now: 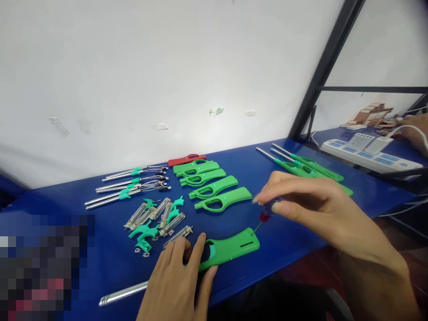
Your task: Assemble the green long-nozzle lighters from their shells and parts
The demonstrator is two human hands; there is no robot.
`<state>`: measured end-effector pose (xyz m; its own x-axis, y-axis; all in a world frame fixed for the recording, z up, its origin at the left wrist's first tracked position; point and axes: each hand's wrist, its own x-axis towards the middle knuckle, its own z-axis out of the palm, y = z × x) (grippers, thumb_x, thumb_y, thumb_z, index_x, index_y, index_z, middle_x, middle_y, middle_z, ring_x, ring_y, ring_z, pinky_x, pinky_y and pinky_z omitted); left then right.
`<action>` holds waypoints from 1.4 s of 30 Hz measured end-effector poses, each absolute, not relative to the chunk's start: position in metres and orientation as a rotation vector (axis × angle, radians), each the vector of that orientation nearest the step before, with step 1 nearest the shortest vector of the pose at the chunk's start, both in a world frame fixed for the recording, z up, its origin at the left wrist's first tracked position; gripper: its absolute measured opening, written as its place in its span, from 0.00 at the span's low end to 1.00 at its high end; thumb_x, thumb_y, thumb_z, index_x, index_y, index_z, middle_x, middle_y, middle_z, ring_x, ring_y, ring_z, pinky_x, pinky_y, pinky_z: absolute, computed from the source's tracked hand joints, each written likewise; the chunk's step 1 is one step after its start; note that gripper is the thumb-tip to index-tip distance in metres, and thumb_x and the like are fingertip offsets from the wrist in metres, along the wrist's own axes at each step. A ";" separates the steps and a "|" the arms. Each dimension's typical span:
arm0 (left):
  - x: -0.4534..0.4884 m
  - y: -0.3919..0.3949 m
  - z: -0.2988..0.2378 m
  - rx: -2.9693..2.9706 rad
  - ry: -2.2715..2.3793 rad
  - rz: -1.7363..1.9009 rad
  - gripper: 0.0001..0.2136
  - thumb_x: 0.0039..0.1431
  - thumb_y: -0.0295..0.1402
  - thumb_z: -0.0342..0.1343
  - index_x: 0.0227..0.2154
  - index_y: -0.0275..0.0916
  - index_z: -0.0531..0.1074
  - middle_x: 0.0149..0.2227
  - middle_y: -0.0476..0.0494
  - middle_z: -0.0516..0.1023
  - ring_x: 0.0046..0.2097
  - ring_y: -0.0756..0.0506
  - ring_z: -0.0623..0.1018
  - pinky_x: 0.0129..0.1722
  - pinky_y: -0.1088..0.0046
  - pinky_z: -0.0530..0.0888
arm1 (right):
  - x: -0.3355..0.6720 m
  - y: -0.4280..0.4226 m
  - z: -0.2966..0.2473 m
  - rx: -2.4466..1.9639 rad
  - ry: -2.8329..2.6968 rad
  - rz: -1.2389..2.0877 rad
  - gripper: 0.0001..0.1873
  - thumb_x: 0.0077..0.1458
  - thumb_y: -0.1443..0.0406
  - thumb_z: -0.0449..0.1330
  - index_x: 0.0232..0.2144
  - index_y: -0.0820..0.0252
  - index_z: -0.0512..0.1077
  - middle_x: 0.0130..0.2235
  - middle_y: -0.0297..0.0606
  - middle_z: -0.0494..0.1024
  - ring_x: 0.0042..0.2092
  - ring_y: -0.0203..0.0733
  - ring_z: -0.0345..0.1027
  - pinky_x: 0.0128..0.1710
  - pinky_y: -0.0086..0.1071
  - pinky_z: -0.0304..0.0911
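Note:
A green long-necked lighter (234, 247) lies near the table's front edge, its silver tube (123, 294) pointing left. My left hand (179, 272) grips it around the trigger opening, with fingers on top and the thumb along the near side. Part of the lighter's middle is hidden under that hand. My right hand (301, 205) is closed on a small screwdriver (264, 216) with a red collar. The screwdriver slants down, its tip at the right end of the lighter's handle. The fingers hide most of the screwdriver's grip.
Green handle shells (224, 199) and a red one (187, 160) lie at the back. Metal tubes with wires (125, 183), clear fuel tanks (137, 215) and teal triggers (144, 244) are on the left. Assembled lighters (317, 168) rest behind my right hand. A power strip (371, 156) stands beyond.

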<state>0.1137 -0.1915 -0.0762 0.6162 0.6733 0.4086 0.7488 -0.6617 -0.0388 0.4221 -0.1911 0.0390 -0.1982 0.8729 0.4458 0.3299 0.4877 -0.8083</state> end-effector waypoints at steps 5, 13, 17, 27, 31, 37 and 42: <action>0.114 -0.192 -0.077 -2.625 -1.164 -0.535 0.25 0.78 0.42 0.51 0.72 0.42 0.63 0.52 0.34 0.79 0.51 0.34 0.85 0.48 0.53 0.87 | 0.424 -0.192 0.039 -1.010 -1.801 0.711 0.08 0.71 0.57 0.66 0.45 0.40 0.87 0.45 0.34 0.84 0.45 0.39 0.80 0.43 0.30 0.75; 0.114 -0.191 -0.078 -2.629 -1.178 -0.532 0.26 0.78 0.42 0.51 0.73 0.42 0.62 0.53 0.34 0.79 0.52 0.34 0.84 0.49 0.54 0.86 | 0.421 -0.190 0.038 -1.018 -1.756 0.693 0.06 0.69 0.59 0.68 0.44 0.40 0.88 0.40 0.31 0.85 0.39 0.36 0.79 0.40 0.27 0.74; 0.116 -0.190 -0.075 -2.641 -1.185 -0.518 0.25 0.78 0.41 0.51 0.73 0.42 0.62 0.52 0.34 0.79 0.52 0.34 0.84 0.49 0.53 0.86 | 0.421 -0.192 0.039 -1.018 -1.790 0.697 0.07 0.70 0.58 0.67 0.45 0.40 0.87 0.46 0.32 0.87 0.47 0.41 0.80 0.49 0.31 0.75; 0.115 -0.192 -0.074 -2.654 -1.189 -0.545 0.25 0.78 0.41 0.51 0.73 0.42 0.62 0.52 0.35 0.79 0.51 0.35 0.84 0.49 0.54 0.86 | 0.420 -0.189 0.038 -1.042 -1.767 0.669 0.07 0.69 0.58 0.68 0.46 0.38 0.87 0.47 0.33 0.86 0.47 0.43 0.81 0.46 0.33 0.76; 0.115 -0.193 -0.073 -2.644 -1.194 -0.532 0.25 0.78 0.42 0.51 0.73 0.42 0.62 0.52 0.35 0.79 0.51 0.34 0.84 0.49 0.53 0.86 | 0.419 -0.188 0.039 -1.004 -1.747 0.652 0.03 0.66 0.58 0.71 0.38 0.43 0.87 0.41 0.35 0.82 0.42 0.41 0.78 0.41 0.32 0.76; 0.116 -0.192 -0.073 -2.644 -1.192 -0.541 0.25 0.78 0.41 0.51 0.73 0.42 0.62 0.53 0.35 0.79 0.51 0.35 0.84 0.48 0.53 0.86 | 0.419 -0.190 0.039 -1.051 -1.753 0.654 0.08 0.71 0.59 0.66 0.46 0.40 0.86 0.46 0.33 0.85 0.45 0.40 0.79 0.48 0.32 0.76; 0.115 -0.192 -0.074 -2.654 -1.193 -0.537 0.25 0.78 0.42 0.51 0.73 0.42 0.62 0.52 0.35 0.79 0.52 0.34 0.84 0.48 0.53 0.86 | 0.418 -0.188 0.038 -0.999 -1.730 0.680 0.03 0.67 0.59 0.70 0.40 0.44 0.87 0.42 0.35 0.82 0.41 0.40 0.77 0.42 0.30 0.75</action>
